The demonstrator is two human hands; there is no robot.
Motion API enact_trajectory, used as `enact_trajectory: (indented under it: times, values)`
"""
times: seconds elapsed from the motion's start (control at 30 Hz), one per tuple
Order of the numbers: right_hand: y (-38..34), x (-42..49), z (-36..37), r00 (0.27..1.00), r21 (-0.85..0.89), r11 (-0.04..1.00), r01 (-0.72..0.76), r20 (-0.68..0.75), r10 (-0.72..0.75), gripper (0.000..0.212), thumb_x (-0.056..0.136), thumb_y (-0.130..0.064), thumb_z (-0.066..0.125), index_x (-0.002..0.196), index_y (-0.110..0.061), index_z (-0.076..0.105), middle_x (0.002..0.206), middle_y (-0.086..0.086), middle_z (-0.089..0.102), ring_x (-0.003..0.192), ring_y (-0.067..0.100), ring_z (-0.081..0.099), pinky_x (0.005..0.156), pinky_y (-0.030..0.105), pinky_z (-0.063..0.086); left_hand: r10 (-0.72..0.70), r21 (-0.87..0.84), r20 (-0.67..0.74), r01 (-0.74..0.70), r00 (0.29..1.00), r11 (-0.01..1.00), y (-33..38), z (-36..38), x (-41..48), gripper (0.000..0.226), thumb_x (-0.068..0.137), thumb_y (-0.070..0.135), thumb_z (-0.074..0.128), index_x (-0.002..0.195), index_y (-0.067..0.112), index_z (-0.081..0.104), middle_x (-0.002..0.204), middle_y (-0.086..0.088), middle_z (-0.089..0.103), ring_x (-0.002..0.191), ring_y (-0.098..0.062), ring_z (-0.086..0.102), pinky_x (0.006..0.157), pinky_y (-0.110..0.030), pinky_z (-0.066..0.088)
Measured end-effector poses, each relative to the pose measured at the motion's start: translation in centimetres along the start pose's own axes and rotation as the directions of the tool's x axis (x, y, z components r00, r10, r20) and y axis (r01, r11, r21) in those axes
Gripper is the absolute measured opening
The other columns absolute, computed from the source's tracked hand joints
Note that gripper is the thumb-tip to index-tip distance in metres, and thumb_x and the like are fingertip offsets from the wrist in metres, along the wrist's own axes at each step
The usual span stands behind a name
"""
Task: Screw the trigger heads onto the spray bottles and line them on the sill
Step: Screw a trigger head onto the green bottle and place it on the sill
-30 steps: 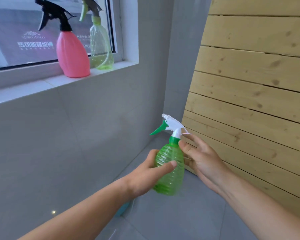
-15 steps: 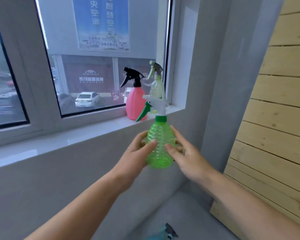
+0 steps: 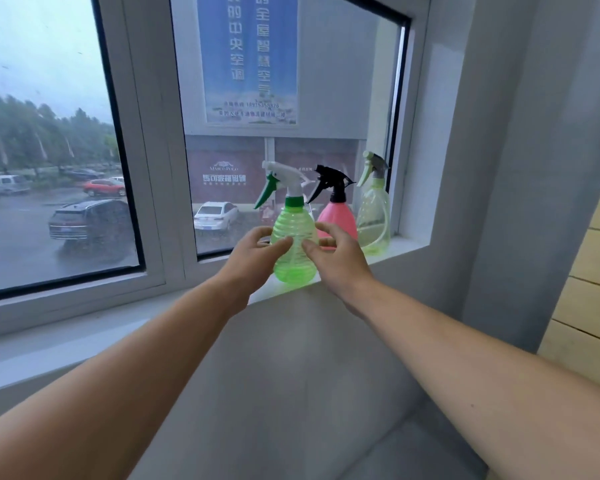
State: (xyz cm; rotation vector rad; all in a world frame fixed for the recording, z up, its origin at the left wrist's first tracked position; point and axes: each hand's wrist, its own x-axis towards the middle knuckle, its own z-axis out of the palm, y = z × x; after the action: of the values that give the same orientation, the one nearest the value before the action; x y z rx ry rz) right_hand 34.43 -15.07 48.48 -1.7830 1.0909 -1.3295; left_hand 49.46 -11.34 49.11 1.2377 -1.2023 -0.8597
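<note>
A: Bottle check first. Where does the green spray bottle [image 3: 294, 247] stand?

B: Upright on the window sill [image 3: 399, 249], near its front edge, with its white and green trigger head [image 3: 282, 183] seated on the neck and the nozzle pointing toward nine o'clock. It looks screwed on, though I cannot read the threads.

A: And the hands?

B: The left hand [image 3: 253, 252] sits at the bottle's nine o'clock and the right hand [image 3: 336, 254] at its three o'clock. Both grips are spread, fingers loosely curled. The left thumb touches or nearly touches the ribbed wall, and the right fingertips rest close beside it. Neither hand is clamped around the bottle; I would call it a steadying or letting-go pose.

A: What else is in the row?

B: At the green bottle's three o'clock stands a pink spray bottle [image 3: 338, 220] with a black trigger head, and beyond that a pale yellow-green spray bottle [image 3: 374, 213] with a grey head, close to the window's side wall. Their nozzles also point toward nine o'clock.

A: So how far along?

B: Three bottles capped and lined up on the sill. No loose heads or bare bottles are in view, so whether more remain I cannot say. The green one sits a little forward of the others and may want a nudge back into line.
</note>
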Motion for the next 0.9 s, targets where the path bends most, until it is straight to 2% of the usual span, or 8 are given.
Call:
enact_trajectory:
  times: [0.07, 0.13, 0.27, 0.4, 0.53, 0.7, 0.83, 0.9]
  values:
    - [0.5, 0.2, 0.2, 1.000, -0.010, 1.000, -0.010, -0.003, 0.010, 0.044, 0.091, -0.033, 0.065, 0.133, -0.027, 0.055, 0.109, -0.005, 0.058, 0.108, 0.016, 0.058, 0.090, 0.029, 0.048, -0.011, 0.040, -0.010, 0.011, 1.000, 0.999, -0.6, 0.1, 0.5, 0.030, 0.097, 0.022, 0.069, 0.125, 0.013, 0.064, 0.119, -0.015, 0.074, 0.112, -0.031, 0.072, 0.106, -0.048, 0.054]
    - [0.9, 0.4, 0.4, 1.000, -0.012, 1.000, -0.016, -0.012, 0.016, 0.045, 0.091, -0.033, 0.065, 0.134, -0.027, 0.055, 0.111, -0.004, 0.059, 0.109, 0.015, 0.058, 0.087, 0.027, 0.046, -0.012, 0.043, -0.019, 0.013, 1.000, 0.999, -1.0, 0.2, 0.9, 0.026, 0.097, 0.023, 0.070, 0.122, 0.014, 0.065, 0.120, -0.015, 0.075, 0.112, -0.030, 0.073, 0.103, -0.045, 0.056]
    - [1.6, 0.9, 0.7, 0.999, 0.000, 0.999, -0.034, -0.030, 0.034, 0.046, 0.090, -0.035, 0.066, 0.134, -0.029, 0.055, 0.115, 0.001, 0.063, 0.109, 0.016, 0.059, 0.083, 0.026, 0.045, -0.005, 0.066, -0.057, 0.009, 0.998, 0.998, -1.5, 0.3, 1.9, 0.056, 0.087, 0.034, 0.077, 0.133, 0.009, 0.060, 0.121, -0.014, 0.073, 0.105, -0.026, 0.074, 0.101, -0.046, 0.057]
    - [1.6, 1.3, 0.9, 0.999, 0.001, 1.000, -0.030, -0.029, 0.030, 0.046, 0.090, -0.035, 0.066, 0.135, -0.029, 0.054, 0.116, 0.001, 0.062, 0.109, 0.015, 0.059, 0.087, 0.027, 0.046, -0.009, 0.050, -0.082, 0.013, 0.997, 0.999, -1.6, 0.2, 2.5, 0.037, 0.092, 0.031, 0.076, 0.120, 0.010, 0.064, 0.118, -0.012, 0.073, 0.089, -0.019, 0.072, 0.081, -0.033, 0.056]
    - [1.9, 1.4, 0.9, 1.000, -0.001, 1.000, -0.021, -0.023, 0.021, 0.046, 0.091, -0.037, 0.065, 0.134, -0.030, 0.054, 0.118, 0.002, 0.062, 0.110, 0.016, 0.059, 0.087, 0.027, 0.046, -0.006, 0.052, -0.101, 0.012, 0.995, 0.999, -2.0, 0.3, 2.6, 0.041, 0.090, 0.034, 0.077, 0.123, 0.012, 0.065, 0.121, -0.010, 0.073, 0.105, -0.026, 0.074, 0.093, -0.038, 0.058]
    - [2.4, 1.1, 0.5, 1.000, 0.016, 1.000, -0.024, -0.006, 0.024, 0.048, 0.092, -0.038, 0.063, 0.138, -0.031, 0.050, 0.125, 0.003, 0.060, 0.115, 0.015, 0.057, 0.092, 0.028, 0.046, 0.029, 0.080, -0.105, -0.021, 0.994, 0.997, -2.2, 0.8, 2.1, 0.043, 0.092, 0.031, 0.076, 0.127, 0.011, 0.060, 0.095, -0.006, 0.076, 0.084, -0.021, 0.074, 0.083, -0.035, 0.059]
    - [2.5, 1.1, 0.5, 1.000, 0.023, 0.999, -0.026, 0.009, 0.025, 0.049, 0.092, -0.038, 0.063, 0.139, -0.032, 0.050, 0.129, 0.005, 0.060, 0.118, 0.016, 0.058, 0.096, 0.030, 0.048, 0.036, 0.104, -0.111, -0.025, 0.993, 0.994, -2.4, 0.9, 1.9, 0.047, 0.090, 0.036, 0.077, 0.128, 0.013, 0.059, 0.104, -0.012, 0.078, 0.094, -0.026, 0.077, 0.093, -0.044, 0.060]
    - [2.6, 1.0, 0.4, 1.000, 0.019, 1.000, -0.024, 0.015, 0.023, 0.050, 0.092, -0.038, 0.063, 0.140, -0.032, 0.049, 0.131, 0.006, 0.060, 0.119, 0.017, 0.058, 0.098, 0.032, 0.049, 0.044, 0.118, -0.111, -0.031, 0.993, 0.993, -2.5, 1.0, 1.8, 0.048, 0.090, 0.037, 0.076, 0.129, 0.015, 0.058, 0.106, -0.012, 0.078, 0.096, -0.026, 0.076, 0.092, -0.043, 0.060]
